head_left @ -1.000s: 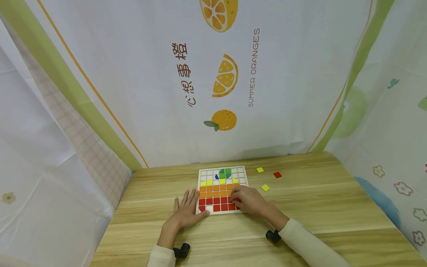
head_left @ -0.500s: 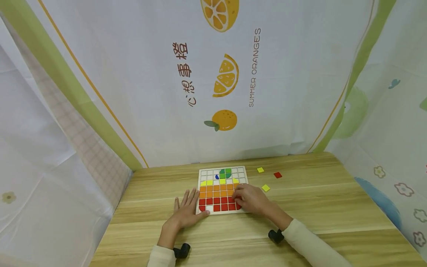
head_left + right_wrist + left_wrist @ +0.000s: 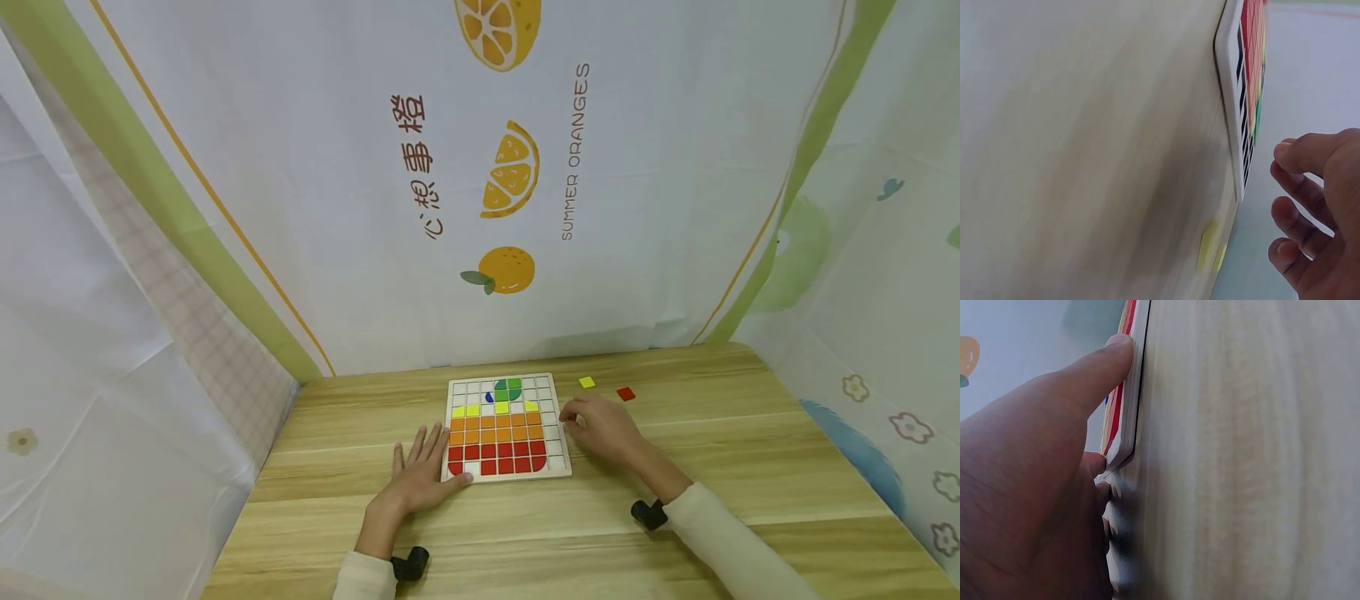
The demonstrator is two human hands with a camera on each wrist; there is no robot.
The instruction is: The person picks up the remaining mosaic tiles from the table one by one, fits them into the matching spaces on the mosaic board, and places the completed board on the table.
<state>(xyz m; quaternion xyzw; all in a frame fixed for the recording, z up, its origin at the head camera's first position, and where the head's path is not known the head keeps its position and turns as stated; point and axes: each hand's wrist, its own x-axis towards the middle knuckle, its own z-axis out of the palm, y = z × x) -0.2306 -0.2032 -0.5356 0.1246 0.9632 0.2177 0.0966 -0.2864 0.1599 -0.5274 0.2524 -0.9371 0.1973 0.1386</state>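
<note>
A square puzzle board (image 3: pixel 555 447) lies on the wooden table, with rows of red tiles (image 3: pixel 506 452), orange tiles (image 3: pixel 497 428) and a few yellow ones in its grid. Above these sit a rounded green patch (image 3: pixel 507 389) and a small blue piece (image 3: pixel 490 397). My left hand (image 3: pixel 422 479) rests along the board's left side, fingers spread, thumb on its near edge. Just off the right edge is my right hand (image 3: pixel 603 429), raised over the table. In the right wrist view its fingers (image 3: pixel 1297 222) are loosely bent, thumb near the index fingertip, with nothing visible between them.
A loose yellow tile (image 3: pixel 587 382) and a loose red tile (image 3: pixel 626 394) lie right of the board. The right wrist view shows a second yellow tile (image 3: pixel 1208 244), hidden by the hand in the head view. A printed curtain (image 3: pixel 360 250) hangs behind the table.
My right hand has moved right and away from the board's red rows, uncovering the lower right red corner piece, and now covers the nearer yellow tile. The left hand stays put.
</note>
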